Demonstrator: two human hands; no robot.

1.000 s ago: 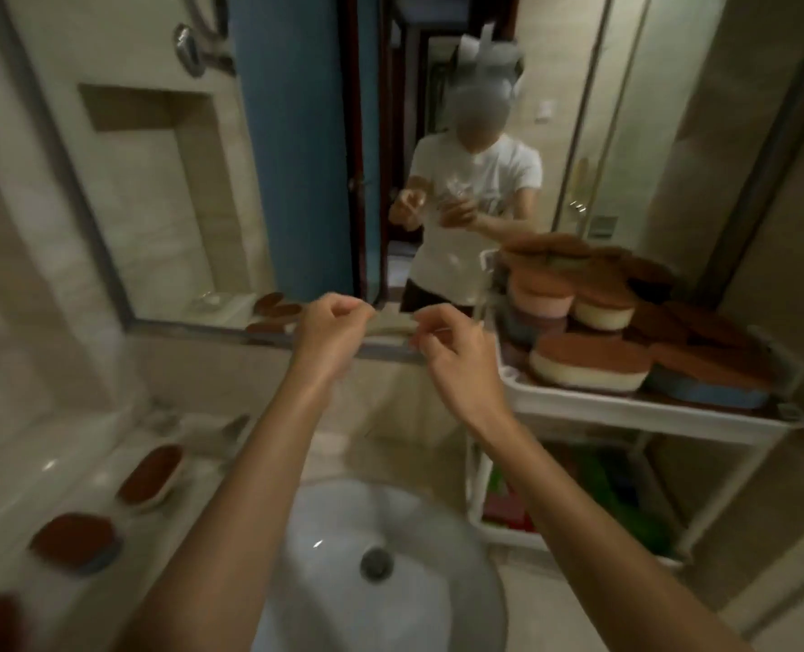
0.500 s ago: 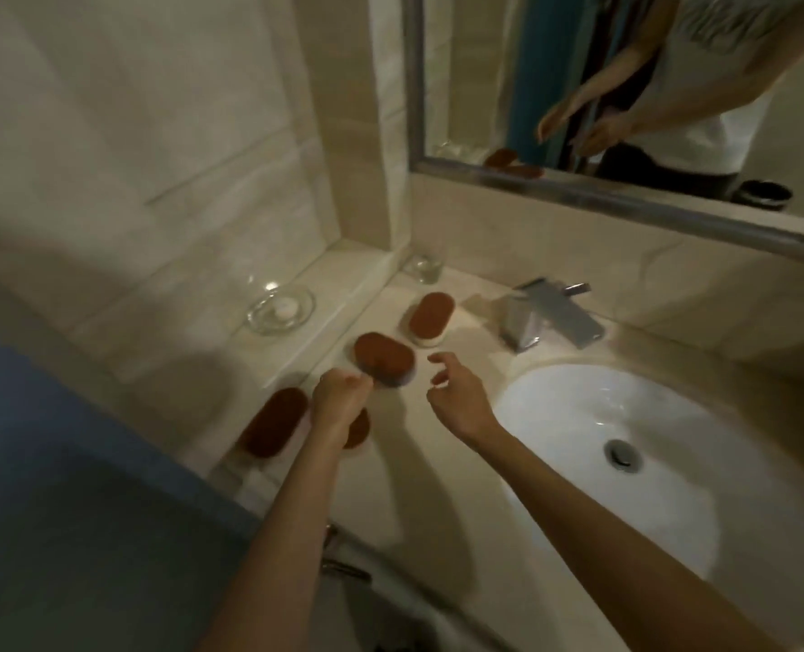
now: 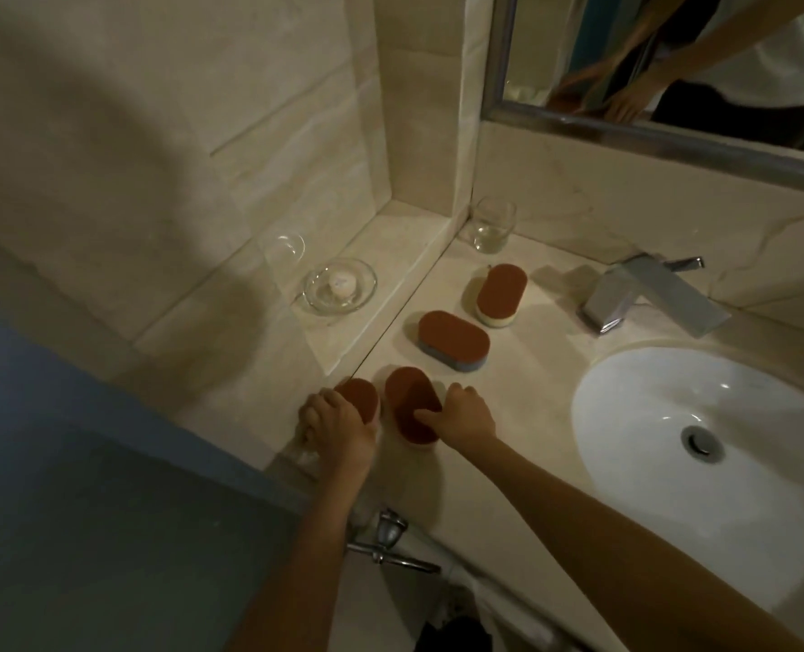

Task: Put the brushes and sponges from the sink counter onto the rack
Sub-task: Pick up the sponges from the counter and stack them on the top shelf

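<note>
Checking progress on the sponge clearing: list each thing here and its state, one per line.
left hand: closing on the near-left sponge
right hand: fingers on the near-right sponge
blue-based sponge: lying untouched on the counter
yellow-based sponge: lying untouched
drinking glass: upright
faucet: no water running

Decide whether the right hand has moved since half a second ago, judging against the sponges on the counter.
Yes. The right hand has dropped toward the counter's near edge, from beside the blue-based sponge onto the nearer sponge.
</note>
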